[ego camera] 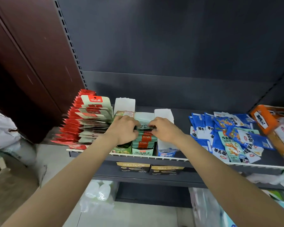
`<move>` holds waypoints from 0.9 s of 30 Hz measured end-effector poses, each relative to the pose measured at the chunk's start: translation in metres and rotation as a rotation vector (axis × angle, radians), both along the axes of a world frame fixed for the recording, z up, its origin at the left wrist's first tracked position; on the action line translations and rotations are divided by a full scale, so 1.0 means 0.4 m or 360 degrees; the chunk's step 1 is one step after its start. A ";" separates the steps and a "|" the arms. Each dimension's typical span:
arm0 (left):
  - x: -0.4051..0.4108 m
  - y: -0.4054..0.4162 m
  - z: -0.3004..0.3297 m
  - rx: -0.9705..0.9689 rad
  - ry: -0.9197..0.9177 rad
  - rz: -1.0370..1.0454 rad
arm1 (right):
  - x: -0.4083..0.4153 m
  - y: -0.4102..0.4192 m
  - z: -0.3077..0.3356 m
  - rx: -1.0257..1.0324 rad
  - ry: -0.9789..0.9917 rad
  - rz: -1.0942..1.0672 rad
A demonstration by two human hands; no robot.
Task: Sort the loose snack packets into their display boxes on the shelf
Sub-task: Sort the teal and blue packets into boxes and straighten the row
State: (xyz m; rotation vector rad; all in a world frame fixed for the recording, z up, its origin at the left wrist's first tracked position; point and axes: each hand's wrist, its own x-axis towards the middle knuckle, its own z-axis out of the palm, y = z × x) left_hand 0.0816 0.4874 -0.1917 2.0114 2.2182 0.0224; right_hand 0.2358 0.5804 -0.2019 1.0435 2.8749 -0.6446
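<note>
- My left hand [124, 129] and my right hand [165, 129] meet over the middle display box [143, 150], the mint-green one with a red band on its packets.
- Both hands have curled fingers pinching the same mint-and-red packet [145, 126], which sits at the rear top of the row of matching packets [144, 141] standing inside that box.
- The left hand's knuckles lie over the neighbouring green display box [122, 149]; its raised white back flap [125, 105] stands just behind my fingers.
- To the right, touching the middle box, stands a blue-fronted display box [166, 152] with its own white back flap [164, 114] upright; I see white inner wall and cannot tell whether packets lie inside.
- At far left a fanned stack of red foil packets with cream header cards [88, 118] leans against the green box, its serrated edges overhanging the shelf's left end.
- The loose snack packets [226, 136], mostly blue and white with a few teal ones, lie in an overlapping heap on the shelf [180, 115], well apart from my right hand; the nearest ones reach the front rail [138, 155].
- Bare dark shelf surface shows between the blue-fronted box and the heap, and behind the boxes up to the back panel [170, 89].
- An orange carton [267, 117] sits at the right end, beside the heap.
- Two dark-and-gold boxes [150, 167] stand on the tier below the rail.
</note>
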 end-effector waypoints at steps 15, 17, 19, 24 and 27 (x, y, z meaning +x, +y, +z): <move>0.358 0.233 -0.008 0.0394 -0.0460 -0.0097 | 0.331 0.177 -0.051 -0.0229 0.0530 -0.0875; 0.444 0.287 -0.041 0.0242 -0.0572 -0.0063 | 0.405 0.222 -0.102 -0.0202 0.0358 -0.1032; 0.516 0.340 -0.080 0.0033 -0.0572 -0.0024 | 0.482 0.261 -0.159 -0.0201 0.0096 -0.1151; 0.598 0.429 -0.200 -0.0483 -0.0530 -0.0045 | 0.620 0.303 -0.266 -0.0190 -0.0365 -0.0923; 0.615 0.448 -0.251 -0.0710 -0.0443 -0.0022 | 0.636 0.306 -0.290 -0.0037 -0.0278 -0.0709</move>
